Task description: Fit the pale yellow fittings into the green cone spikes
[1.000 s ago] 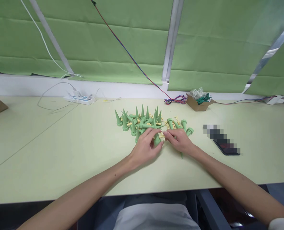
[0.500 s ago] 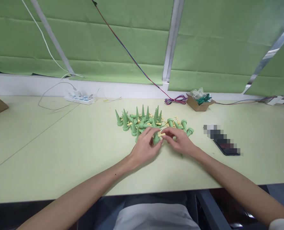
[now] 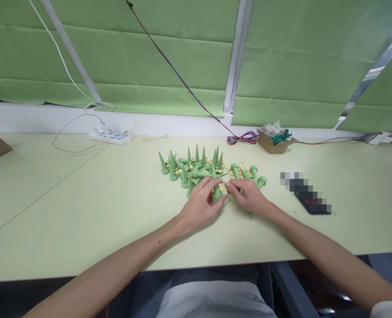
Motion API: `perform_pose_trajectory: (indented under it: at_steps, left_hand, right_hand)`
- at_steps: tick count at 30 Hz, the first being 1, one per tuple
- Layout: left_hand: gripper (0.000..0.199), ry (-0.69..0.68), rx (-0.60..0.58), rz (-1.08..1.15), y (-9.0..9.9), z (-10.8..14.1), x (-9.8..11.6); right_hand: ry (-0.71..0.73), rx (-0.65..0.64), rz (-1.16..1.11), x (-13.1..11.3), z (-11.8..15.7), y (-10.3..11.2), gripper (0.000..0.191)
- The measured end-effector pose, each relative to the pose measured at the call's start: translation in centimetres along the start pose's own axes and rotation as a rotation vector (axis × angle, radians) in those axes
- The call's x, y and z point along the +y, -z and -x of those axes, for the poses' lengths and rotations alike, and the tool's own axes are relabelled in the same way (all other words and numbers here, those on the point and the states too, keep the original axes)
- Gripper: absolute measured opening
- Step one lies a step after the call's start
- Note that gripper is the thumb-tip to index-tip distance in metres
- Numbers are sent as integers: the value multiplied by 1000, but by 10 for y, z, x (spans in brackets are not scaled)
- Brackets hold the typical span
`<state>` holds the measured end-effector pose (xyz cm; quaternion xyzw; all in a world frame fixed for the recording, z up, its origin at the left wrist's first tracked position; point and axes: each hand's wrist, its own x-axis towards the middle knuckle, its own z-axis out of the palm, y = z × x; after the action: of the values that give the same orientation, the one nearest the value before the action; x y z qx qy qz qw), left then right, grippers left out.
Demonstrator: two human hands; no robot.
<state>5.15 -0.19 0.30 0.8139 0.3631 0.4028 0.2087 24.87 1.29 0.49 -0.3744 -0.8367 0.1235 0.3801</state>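
My left hand (image 3: 201, 201) is closed round a green plastic watering spike (image 3: 216, 194), a cone with a wide collar, held point up just above the table. My right hand (image 3: 247, 194) pinches with thumb and forefinger at a small yellow valve piece (image 3: 223, 187) at the side of that spike. The fingers partly hide the valve piece, so I cannot tell how far it sits in the collar. Just beyond my hands lies a cluster of similar green spikes (image 3: 172, 170), some upright, others on their sides, with small yellow pieces (image 3: 245, 165) scattered among them.
A dark phone-like object, partly blurred out (image 3: 310, 201), lies on the right of the table (image 3: 83, 221). Along the back are a small cardboard box (image 3: 275, 145) with plastic and green material, a coiled red-blue cable (image 3: 242, 138) and a white power strip (image 3: 111, 137).
My right fingertips have shifted slightly at the yellow valve piece, which is now more covered. The spike in my left hand has tilted or moved a little to the right.
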Motion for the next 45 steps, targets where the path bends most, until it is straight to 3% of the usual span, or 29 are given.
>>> perform_pose_trajectory:
  at_steps: [10, 16, 22, 25, 29, 45]
  left_hand:
    - [36, -6, -19, 12, 1, 0, 3]
    - [34, 4, 16, -28, 1, 0, -1]
    - [31, 13, 57, -39, 0, -1, -4]
    - [30, 9, 59, -25, 0, -2, -4]
    - [30, 13, 49, -24, 0, -1, -2]
    - [34, -21, -2, -3, 0, 0, 1]
  right_hand:
    - [-49, 14, -4, 3, 0, -2, 52]
    - [-114, 97, -41, 3, 0, -1, 52]
    - [-106, 103, -171, -1, 1, 2, 18]
    - [-23, 58, -173, -2, 2, 1, 12]
    - [-14, 35, -175, -2, 2, 1, 9]
    - [18, 38, 17, -2, 1, 1, 40]
